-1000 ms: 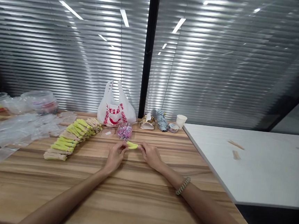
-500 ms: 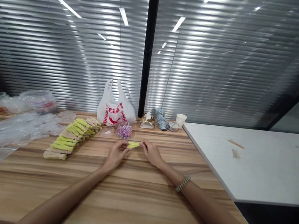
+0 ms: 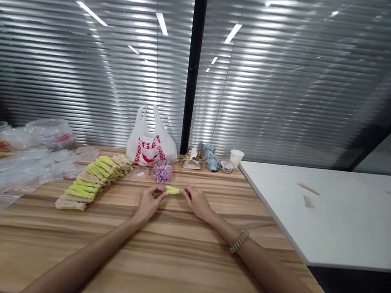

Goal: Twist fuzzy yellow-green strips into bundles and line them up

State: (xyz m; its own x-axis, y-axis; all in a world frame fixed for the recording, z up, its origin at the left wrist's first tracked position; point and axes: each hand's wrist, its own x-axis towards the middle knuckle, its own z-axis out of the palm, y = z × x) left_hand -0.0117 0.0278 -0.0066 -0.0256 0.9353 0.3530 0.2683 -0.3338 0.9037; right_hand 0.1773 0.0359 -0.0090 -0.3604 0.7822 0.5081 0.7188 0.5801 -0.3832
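A small yellow bundle [image 3: 172, 190] is stretched between my two hands over the wooden table [image 3: 171, 263]. My left hand [image 3: 150, 202] pinches its left end, and my right hand [image 3: 196, 202] pinches the right end. Just behind them sits a clear tub of pink and purple bands [image 3: 162, 172], with a clear round lid [image 3: 139, 173] beside it. To the left, a long row of yellow and beige bundles [image 3: 88, 180] lies on the table, several of them tied with small bands.
Clear plastic bags [image 3: 25, 168] and clear containers [image 3: 51, 133] cover the left side. Along the back stand a white carrier bag [image 3: 150, 149], a gold tissue pack [image 3: 192, 159], a folded umbrella [image 3: 211, 157], a tape roll [image 3: 225, 166] and a paper cup [image 3: 236, 158]. A white table [image 3: 346, 223] adjoins on the right.
Both hands have shifted slightly left with the yellow bundle between them. The other things stay where they were.
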